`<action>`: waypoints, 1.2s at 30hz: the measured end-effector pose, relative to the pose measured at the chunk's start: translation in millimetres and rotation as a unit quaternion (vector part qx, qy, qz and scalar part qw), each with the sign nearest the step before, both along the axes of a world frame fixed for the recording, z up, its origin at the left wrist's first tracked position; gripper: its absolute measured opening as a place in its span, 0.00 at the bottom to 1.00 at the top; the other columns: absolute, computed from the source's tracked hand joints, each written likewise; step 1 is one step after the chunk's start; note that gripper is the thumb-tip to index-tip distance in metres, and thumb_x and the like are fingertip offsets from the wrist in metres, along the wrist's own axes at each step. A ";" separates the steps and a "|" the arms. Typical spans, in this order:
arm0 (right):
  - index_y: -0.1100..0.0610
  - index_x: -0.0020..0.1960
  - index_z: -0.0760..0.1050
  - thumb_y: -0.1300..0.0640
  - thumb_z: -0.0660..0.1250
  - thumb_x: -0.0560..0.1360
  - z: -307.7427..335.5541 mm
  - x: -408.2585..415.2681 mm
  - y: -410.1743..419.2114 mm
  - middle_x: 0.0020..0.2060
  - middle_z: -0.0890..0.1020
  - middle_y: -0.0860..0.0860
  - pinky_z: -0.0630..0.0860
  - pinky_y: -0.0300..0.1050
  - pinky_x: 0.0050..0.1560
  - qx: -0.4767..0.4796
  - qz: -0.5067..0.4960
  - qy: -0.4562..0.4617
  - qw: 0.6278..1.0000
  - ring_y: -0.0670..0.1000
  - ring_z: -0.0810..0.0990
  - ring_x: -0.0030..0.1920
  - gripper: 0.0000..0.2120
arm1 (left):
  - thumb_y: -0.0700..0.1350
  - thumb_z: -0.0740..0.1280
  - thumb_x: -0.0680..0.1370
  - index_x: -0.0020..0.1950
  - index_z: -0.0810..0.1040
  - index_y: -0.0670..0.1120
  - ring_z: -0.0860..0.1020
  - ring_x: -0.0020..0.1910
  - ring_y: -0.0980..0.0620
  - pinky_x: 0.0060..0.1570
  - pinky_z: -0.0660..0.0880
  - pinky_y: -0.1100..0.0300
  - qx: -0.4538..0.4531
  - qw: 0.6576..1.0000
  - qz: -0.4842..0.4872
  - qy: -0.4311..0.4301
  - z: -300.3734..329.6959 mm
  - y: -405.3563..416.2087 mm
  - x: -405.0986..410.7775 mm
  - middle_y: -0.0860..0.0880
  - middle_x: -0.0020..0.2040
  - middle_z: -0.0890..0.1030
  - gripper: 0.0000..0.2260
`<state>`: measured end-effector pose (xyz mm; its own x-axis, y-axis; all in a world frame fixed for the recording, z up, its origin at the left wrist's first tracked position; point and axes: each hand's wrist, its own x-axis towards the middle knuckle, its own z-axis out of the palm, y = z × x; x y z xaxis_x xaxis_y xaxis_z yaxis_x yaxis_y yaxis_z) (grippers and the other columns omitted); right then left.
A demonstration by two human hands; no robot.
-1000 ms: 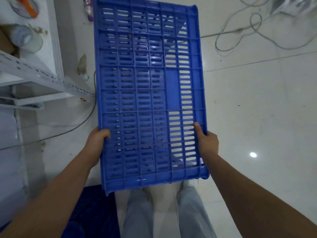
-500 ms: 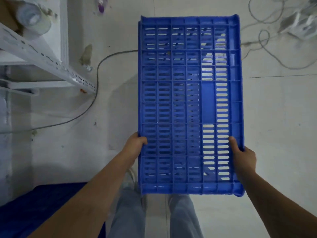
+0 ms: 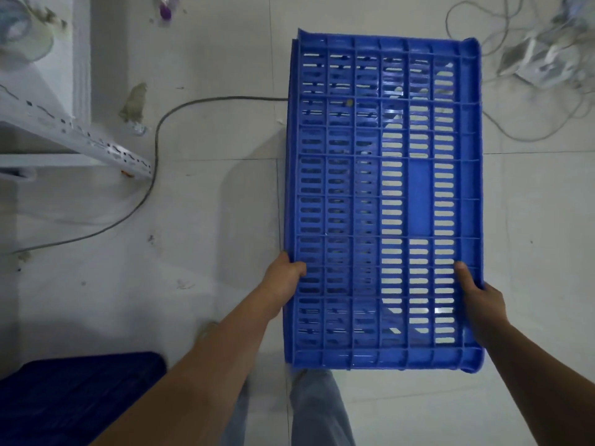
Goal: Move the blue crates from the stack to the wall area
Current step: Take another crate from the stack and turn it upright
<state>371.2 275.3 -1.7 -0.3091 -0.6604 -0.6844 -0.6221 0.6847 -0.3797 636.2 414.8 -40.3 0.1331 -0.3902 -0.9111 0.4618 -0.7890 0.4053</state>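
A blue slotted plastic crate [image 3: 418, 188] hangs in the air over the tiled floor, its long axis pointing away from me. My left hand [image 3: 285, 281] grips its left long edge near the close end. On the opposite long edge, my right hand [image 3: 476, 297] holds it with the thumb on top. Another dark blue crate [image 3: 70, 397] lies at the lower left corner of the view, in shadow.
A white metal shelf frame [image 3: 80, 136] juts in from the left. A grey cable [image 3: 154, 162] curves across the floor under the crate. Tangled white cables [image 3: 547, 59] lie at the top right. My legs [image 3: 315, 413] are below the crate.
The crate and both hands have shifted rightward across the view, away from the shelf frame. The dark crate at the lower left has come further into sight. The grips have not changed.
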 end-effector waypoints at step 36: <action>0.59 0.61 0.75 0.46 0.68 0.74 20.5 -40.7 -99.3 0.48 0.82 0.57 0.79 0.54 0.48 0.033 0.007 -0.186 0.982 0.56 0.81 0.38 0.22 | 0.43 0.55 0.82 0.78 0.52 0.42 0.72 0.66 0.47 0.61 0.72 0.58 -0.038 0.793 -0.383 -0.473 31.0 -37.2 -81.2 0.46 0.80 0.45 0.25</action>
<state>330.5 176.0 18.8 -0.0209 -0.6130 -0.7898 -0.4583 0.7080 -0.5373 555.1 377.6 -9.3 0.4410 -0.7356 -0.5141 -0.6796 -0.6479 0.3442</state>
